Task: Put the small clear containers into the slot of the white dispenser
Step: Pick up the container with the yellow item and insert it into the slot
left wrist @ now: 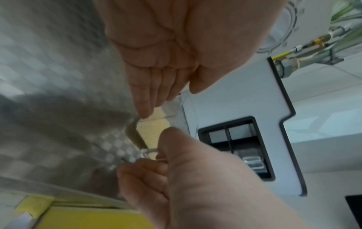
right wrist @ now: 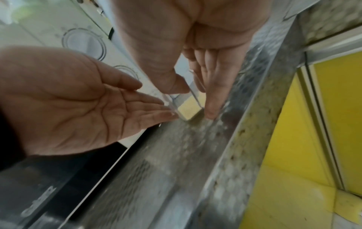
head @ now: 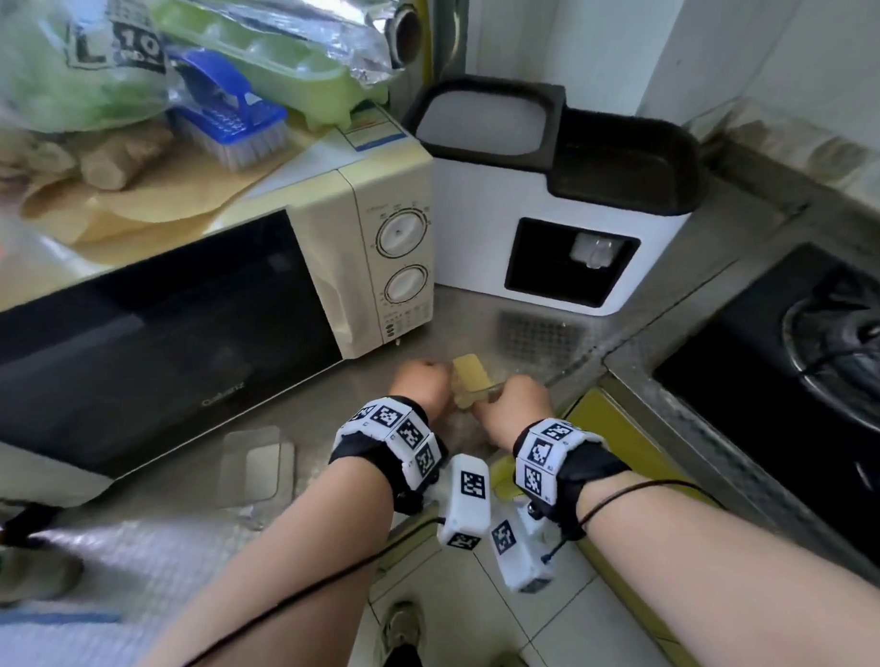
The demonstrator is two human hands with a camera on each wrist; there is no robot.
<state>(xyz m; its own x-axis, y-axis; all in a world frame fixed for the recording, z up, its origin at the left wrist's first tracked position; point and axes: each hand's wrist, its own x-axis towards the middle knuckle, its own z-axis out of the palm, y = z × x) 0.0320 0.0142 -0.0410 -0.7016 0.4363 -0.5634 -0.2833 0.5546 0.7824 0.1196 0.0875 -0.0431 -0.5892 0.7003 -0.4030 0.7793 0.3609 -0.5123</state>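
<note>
Both hands meet over the shiny metal tabletop (head: 331, 427), just in front of the cream microwave (head: 356, 266). Between them sits a small clear plastic container (head: 472, 382) with a pale yellow block inside.

The right hand (head: 517, 400) pinches the container, thumb on one side and fingers on the other, so it looks ready to lift. The left hand (head: 420, 384) is flat and relaxed; its straight fingertips (right wrist: 168, 114) touch the container's near corner. I think it steadies the box so it does not slide on the smooth metal.

The white box-shaped dispenser (head: 474, 222) with the black top stands farther back, well apart from the hands. Its dark slot (head: 540, 275) faces the person, so the container can go straight in.

A flat clear lid (head: 255, 464) lies on the tabletop to the left.
</note>
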